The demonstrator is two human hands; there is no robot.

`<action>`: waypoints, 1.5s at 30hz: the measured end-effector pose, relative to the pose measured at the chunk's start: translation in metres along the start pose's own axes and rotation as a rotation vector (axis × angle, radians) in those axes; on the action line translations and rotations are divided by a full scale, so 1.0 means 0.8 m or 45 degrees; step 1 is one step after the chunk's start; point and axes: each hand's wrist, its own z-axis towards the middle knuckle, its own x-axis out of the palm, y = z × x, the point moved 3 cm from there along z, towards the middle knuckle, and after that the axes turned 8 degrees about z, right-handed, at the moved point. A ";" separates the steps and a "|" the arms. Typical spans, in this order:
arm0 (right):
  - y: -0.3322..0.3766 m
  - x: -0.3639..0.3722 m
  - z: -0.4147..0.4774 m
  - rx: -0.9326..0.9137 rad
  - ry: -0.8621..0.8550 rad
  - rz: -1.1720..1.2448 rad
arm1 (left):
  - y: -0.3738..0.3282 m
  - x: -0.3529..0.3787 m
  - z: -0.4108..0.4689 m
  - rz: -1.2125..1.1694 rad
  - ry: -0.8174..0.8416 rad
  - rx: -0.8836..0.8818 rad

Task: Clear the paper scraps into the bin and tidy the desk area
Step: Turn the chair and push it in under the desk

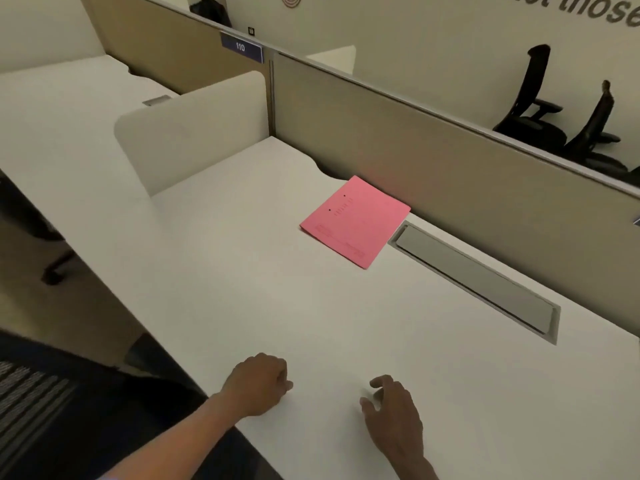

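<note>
My left hand (258,384) rests on the white desk (242,271) near its front edge, curled into a fist; anything inside it is hidden. My right hand (394,410) lies a little to the right on the desk top, fingers bent and spread apart, thumb and forefinger close to a faint pale patch that is too blurred to identify. A pink paper folder (355,221) lies flat at the back of the desk, well beyond both hands. No bin is in view and no clear paper scraps show on the desk.
A grey cable tray lid (474,275) is set into the desk at the back right. A beige partition (415,143) runs behind the desk, and a white side divider (194,129) stands at the left. A dark chair (52,410) sits at the lower left.
</note>
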 end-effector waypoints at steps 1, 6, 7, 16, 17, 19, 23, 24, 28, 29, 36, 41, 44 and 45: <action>-0.006 0.003 -0.017 -0.015 0.009 -0.014 | 0.007 0.009 -0.019 -0.007 0.034 -0.005; -0.028 0.014 -0.094 -0.076 0.030 -0.035 | 0.046 0.051 -0.116 0.013 0.117 -0.045; -0.031 0.016 -0.108 -0.074 0.032 -0.027 | 0.054 0.060 -0.135 0.007 0.123 -0.058; -0.038 0.035 -0.219 -0.156 0.098 -0.042 | 0.105 0.154 -0.278 -0.108 0.320 -0.240; -0.039 0.038 -0.229 -0.166 0.120 -0.045 | 0.107 0.164 -0.289 -0.125 0.336 -0.261; -0.042 0.044 -0.248 -0.186 0.165 -0.053 | 0.110 0.183 -0.311 -0.175 0.367 -0.289; -0.062 0.059 -0.280 -0.236 0.258 -0.131 | 0.109 0.218 -0.348 -0.241 0.359 -0.350; -0.068 0.063 -0.289 -0.250 0.292 -0.156 | 0.107 0.226 -0.357 -0.261 0.356 -0.363; -0.098 0.077 -0.324 -0.300 0.408 -0.223 | 0.097 0.256 -0.397 -0.305 0.302 -0.415; -0.106 0.080 -0.336 -0.304 0.441 -0.238 | 0.093 0.264 -0.409 -0.304 0.287 -0.428; -0.187 0.096 -0.411 -0.322 0.575 -0.176 | 0.063 0.331 -0.485 -0.302 0.247 -0.497; -0.236 0.105 -0.464 -0.364 0.574 -0.169 | 0.053 0.384 -0.541 -0.277 0.208 -0.511; -0.251 0.113 -0.495 -0.383 0.559 -0.189 | 0.046 0.403 -0.577 -0.287 0.187 -0.504; -0.255 0.117 -0.503 -0.386 0.559 -0.196 | 0.042 0.406 -0.589 -0.301 0.174 -0.506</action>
